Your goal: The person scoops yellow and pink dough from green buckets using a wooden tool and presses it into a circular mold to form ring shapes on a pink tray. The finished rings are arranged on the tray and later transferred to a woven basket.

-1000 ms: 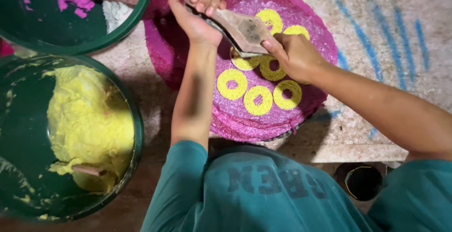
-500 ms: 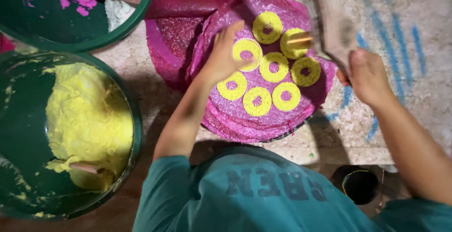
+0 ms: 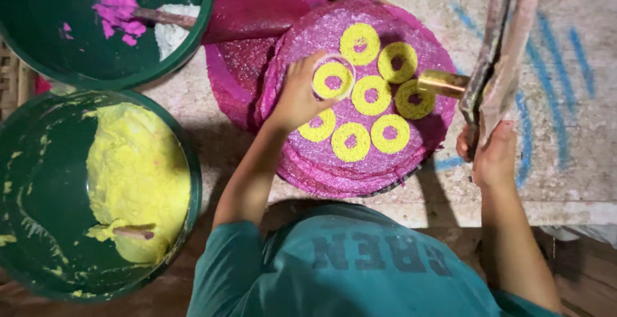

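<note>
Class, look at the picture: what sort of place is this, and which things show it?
Probably a small handmade-snack workshop. A green tub of yellow dough sits beside a pink woven tray bearing yellow dough rings. The right hand holds a hand press over a rough bench.

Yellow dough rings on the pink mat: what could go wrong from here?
1. The left hand presses a round ring mould close beside finished yellow rings; a slip could smear them.
2. The right hand holds the two-handled press off to the side, its brass nozzle almost over a ring; leftover dough may drip there.
</note>
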